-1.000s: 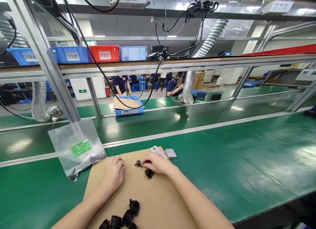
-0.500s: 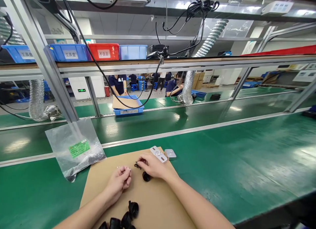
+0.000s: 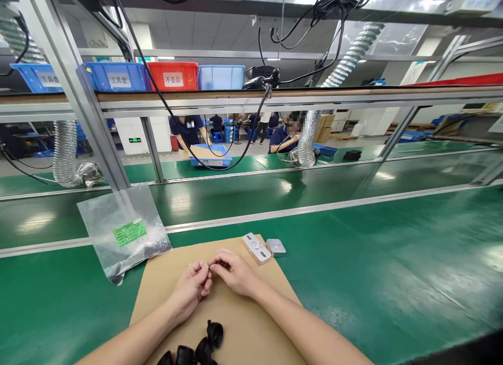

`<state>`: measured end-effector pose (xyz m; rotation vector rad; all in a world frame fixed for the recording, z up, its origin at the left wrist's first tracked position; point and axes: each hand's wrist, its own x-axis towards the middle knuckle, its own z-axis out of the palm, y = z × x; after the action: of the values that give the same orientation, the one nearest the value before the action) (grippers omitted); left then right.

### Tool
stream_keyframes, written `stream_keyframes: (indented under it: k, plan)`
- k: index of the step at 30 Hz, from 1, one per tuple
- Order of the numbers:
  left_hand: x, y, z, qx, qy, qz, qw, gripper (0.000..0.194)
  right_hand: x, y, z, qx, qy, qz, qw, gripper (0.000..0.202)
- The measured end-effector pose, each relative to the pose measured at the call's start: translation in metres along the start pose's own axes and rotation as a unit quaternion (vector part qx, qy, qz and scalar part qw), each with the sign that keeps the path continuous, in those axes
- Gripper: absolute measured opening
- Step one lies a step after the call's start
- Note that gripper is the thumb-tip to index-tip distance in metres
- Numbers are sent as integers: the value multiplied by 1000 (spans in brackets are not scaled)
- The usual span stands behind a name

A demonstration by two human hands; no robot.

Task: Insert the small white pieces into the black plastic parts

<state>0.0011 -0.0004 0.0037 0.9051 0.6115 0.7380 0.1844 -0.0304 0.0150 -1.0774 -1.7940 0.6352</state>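
Observation:
Over the sheet of brown cardboard (image 3: pixel 251 312), my left hand (image 3: pixel 192 287) is pinched, its thumb against the fingers. What it grips is too small to make out. Fingertip to fingertip with it, my right hand (image 3: pixel 234 273) pinches a tiny dark piece (image 3: pixel 209 267), perhaps a screw. Beyond the right hand lies a silvery metal block (image 3: pixel 257 248) with slots in its top, and a smaller square metal piece (image 3: pixel 276 247) is beside it. Several black round plastic parts (image 3: pixel 215 333) lie at the near end of the cardboard, below my hands.
A clear plastic bag (image 3: pixel 126 234) with a green label lies left of the cardboard, on the green bench (image 3: pixel 373 260). Metal posts carry a shelf with blue bins (image 3: pixel 118 77) and a red bin (image 3: pixel 173 76). A cable (image 3: pixel 167 110) hangs in front. People sit or stand beyond.
My right hand has moved left from a small pile of tiny black pieces to meet my left fingertips. The view has shifted slightly. Across the bench, a person has leaned over a blue tray.

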Motion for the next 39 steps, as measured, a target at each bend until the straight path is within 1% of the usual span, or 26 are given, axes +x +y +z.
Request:
stream_keyframes:
  k: [5,10,14,17,19,23,27,29,33,35,39]
  plan:
    - [2,-2,-2,14,8,0,1000,50,1,0,2,-5,3,-4,1000,12]
    - [3,-4,-3,28,4,13,1000,49,1,-4,3,-47,15,6,999,11]
    - [4,-6,-5,52,1,15,999,48,-1,-11,4,-132,22,-40,990,14]
    - [4,-6,-6,56,16,15,998,50,-4,-15,9,-203,25,-80,976,19]
    - [4,-4,-5,47,25,13,998,51,-6,-15,12,-221,27,-92,970,20]
    - [2,0,-5,31,29,6,999,50,-7,-13,13,-184,22,-88,979,22]
    - [-1,1,-5,16,29,7,999,49,-6,-11,6,-139,-12,-107,984,19]
    - [-1,1,-6,6,28,9,1000,48,-5,-10,3,-104,-24,-103,989,19]
    - [1,2,-6,-5,20,12,1000,47,-1,-7,4,-46,9,-61,997,22]
    - [2,2,-6,-5,18,12,1000,47,0,-6,5,-41,12,-58,997,23]
    - [2,1,-6,-1,24,13,1000,46,0,-8,4,-71,-8,-79,994,24]
